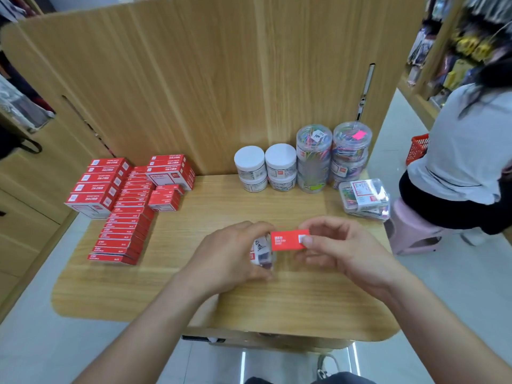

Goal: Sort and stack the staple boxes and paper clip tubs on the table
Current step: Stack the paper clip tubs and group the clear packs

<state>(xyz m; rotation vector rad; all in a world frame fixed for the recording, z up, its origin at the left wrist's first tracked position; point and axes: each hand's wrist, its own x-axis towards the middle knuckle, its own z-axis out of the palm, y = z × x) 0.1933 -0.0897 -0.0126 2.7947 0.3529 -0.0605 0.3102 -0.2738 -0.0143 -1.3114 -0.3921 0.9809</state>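
Note:
My left hand is closed round a small clear tub with a red and white label, low over the middle of the table. My right hand pinches a small red staple box by its right end, right beside the tub. Red staple boxes lie in rows and stacks at the table's left. White-lidded tubs stand stacked at the back. To their right rise tall clear tubs of coloured paper clips.
Flat clear boxes of coloured clips sit at the table's right edge. A wooden partition walls the back. A person in a grey top sits on a pink stool to the right, beside a red basket.

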